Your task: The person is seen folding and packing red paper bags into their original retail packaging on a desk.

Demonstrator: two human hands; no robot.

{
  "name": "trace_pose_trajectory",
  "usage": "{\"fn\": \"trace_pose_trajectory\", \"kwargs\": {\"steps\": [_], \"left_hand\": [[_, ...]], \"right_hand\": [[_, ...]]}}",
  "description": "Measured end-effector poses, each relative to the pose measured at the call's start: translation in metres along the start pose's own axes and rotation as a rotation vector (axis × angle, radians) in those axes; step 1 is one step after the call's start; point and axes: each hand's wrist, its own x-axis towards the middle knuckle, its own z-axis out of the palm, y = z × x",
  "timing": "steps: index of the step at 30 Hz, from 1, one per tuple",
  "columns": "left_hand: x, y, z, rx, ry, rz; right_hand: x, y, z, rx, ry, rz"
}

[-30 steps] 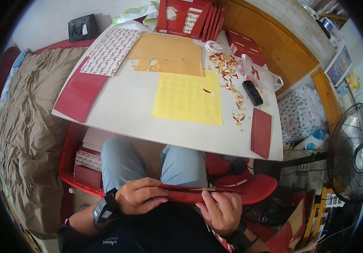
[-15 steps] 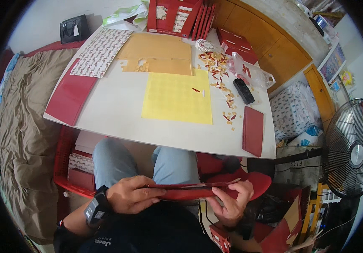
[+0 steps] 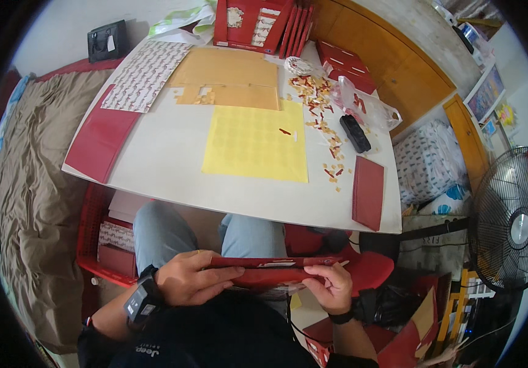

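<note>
Low over my lap is a red cardboard box point(image 3: 267, 277), long and narrow as I see it, nearly edge-on. A pale slit shows along its upper edge. My left hand point(image 3: 193, 279) is closed on its left end, fingers laid across the front. At the other end my right hand point(image 3: 330, 287) pinches the card between thumb and fingers. The inside of the box and its underside are hidden from me.
Ahead is a white table point(image 3: 165, 165) with a yellow sheet point(image 3: 254, 144), brown sheets point(image 3: 227, 67), loose paper bits point(image 3: 313, 92), a black case point(image 3: 354, 133) and dark red panels point(image 3: 368, 193). A red basket point(image 3: 86, 239) stands left, a fan point(image 3: 518, 227) right.
My right hand has shifted left and slightly down along the box. The box has tilted, so its pale slit shows more evenly. My left hand stays on its end.
</note>
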Motion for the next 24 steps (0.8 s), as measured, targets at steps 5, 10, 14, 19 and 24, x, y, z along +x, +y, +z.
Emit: {"fn": "trace_pose_trajectory", "kwargs": {"steps": [5,10,14,19,24], "left_hand": [[0.002,-0.005,0.003,-0.071,0.038,0.001],[0.005,-0.009,0.001,-0.111,0.021,-0.015],[0.007,-0.005,0.0,-0.136,0.04,-0.071],[0.003,-0.005,0.007,-0.152,0.125,-0.105],[0.001,-0.002,0.009,-0.144,0.126,-0.185]], "right_hand": [[0.007,-0.01,-0.006,-0.065,-0.055,-0.006],[0.03,-0.013,-0.004,-0.039,-0.152,-0.18],[0.03,-0.01,-0.004,-0.051,-0.18,-0.119],[0.031,-0.014,-0.003,-0.087,-0.164,-0.122],[0.022,-0.015,0.0,-0.081,-0.095,-0.019]]}}
